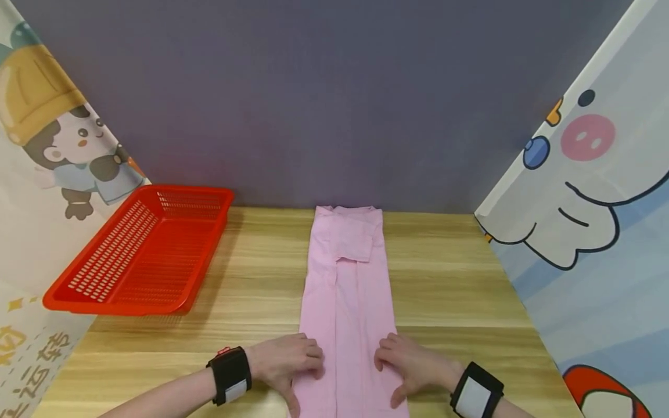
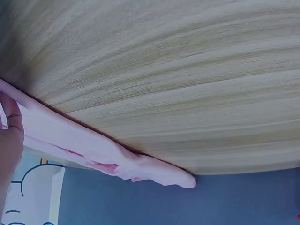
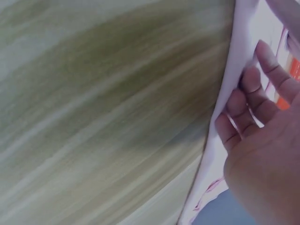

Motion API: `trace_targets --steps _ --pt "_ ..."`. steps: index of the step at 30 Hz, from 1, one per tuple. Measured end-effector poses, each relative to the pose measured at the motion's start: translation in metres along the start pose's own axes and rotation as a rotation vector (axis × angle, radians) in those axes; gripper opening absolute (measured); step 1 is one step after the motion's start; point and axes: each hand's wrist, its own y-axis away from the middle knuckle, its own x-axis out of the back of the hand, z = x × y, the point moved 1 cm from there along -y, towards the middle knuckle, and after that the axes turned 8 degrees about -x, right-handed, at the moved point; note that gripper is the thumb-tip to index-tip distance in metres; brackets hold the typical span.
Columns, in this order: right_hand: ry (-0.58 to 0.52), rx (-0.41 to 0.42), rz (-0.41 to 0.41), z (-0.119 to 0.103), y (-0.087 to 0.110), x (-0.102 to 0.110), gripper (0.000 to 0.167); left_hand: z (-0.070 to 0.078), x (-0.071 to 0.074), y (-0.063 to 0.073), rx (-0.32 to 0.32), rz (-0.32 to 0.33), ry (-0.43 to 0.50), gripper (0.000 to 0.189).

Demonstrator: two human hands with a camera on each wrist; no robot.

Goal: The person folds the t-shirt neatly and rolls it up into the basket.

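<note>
A pink garment (image 1: pixel 347 325), apparently a shirt, lies folded into a long narrow strip, with a short sleeve (image 1: pixel 355 239) folded over near its far end. My left hand (image 1: pixel 290 363) rests on the strip's left edge near the front, fingers bent loosely and thumb apart. Across from it, my right hand (image 1: pixel 415 366) touches the right edge with thumb and fingers spread. In the right wrist view the fingertips (image 3: pixel 236 101) lie against the pink cloth (image 3: pixel 220 140) without pinching it. The left wrist view shows only part of the left hand (image 2: pixel 10 140) on the cloth (image 2: pixel 93 145).
A red plastic basket (image 1: pixel 209 255) with slotted sides stands at the left of the wooden table (image 1: pixel 444 278). A dark grey panel (image 1: pixel 345 104) rises behind the table. Printed cartoon sheets (image 1: pixel 601 203) flank both sides.
</note>
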Motion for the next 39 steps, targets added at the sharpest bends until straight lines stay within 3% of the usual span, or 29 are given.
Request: trace_targets --steps 3,7,11,18,23,30,34,39 --pt "0.076 0.015 0.003 -0.004 0.001 0.000 0.054 0.002 0.002 0.001 -0.001 -0.031 -0.004 0.064" --pt "0.153 0.009 -0.003 -0.011 0.001 0.001 0.057 0.005 0.004 0.000 0.006 -0.045 0.024 0.042" --pt "0.211 -0.045 -0.038 -0.019 -0.002 0.000 0.061 0.007 0.003 -0.002 0.019 0.020 0.036 0.021" --pt "0.273 -0.144 -0.067 -0.035 -0.004 0.000 0.058 0.012 -0.004 -0.006 0.037 0.074 -0.042 0.024" --pt "0.316 -0.093 0.030 -0.039 -0.001 -0.001 0.050 0.015 -0.010 -0.006 0.059 0.113 -0.107 0.023" --pt "0.258 -0.041 0.049 -0.038 -0.002 -0.002 0.030 0.017 -0.010 -0.004 0.008 0.134 -0.146 0.003" --pt "0.276 -0.013 0.088 -0.038 -0.002 -0.003 0.024 0.015 -0.009 -0.002 0.001 0.121 -0.102 0.014" --pt "0.317 0.017 0.162 -0.038 -0.003 -0.006 0.024 0.015 -0.007 -0.002 -0.004 0.089 -0.124 0.031"
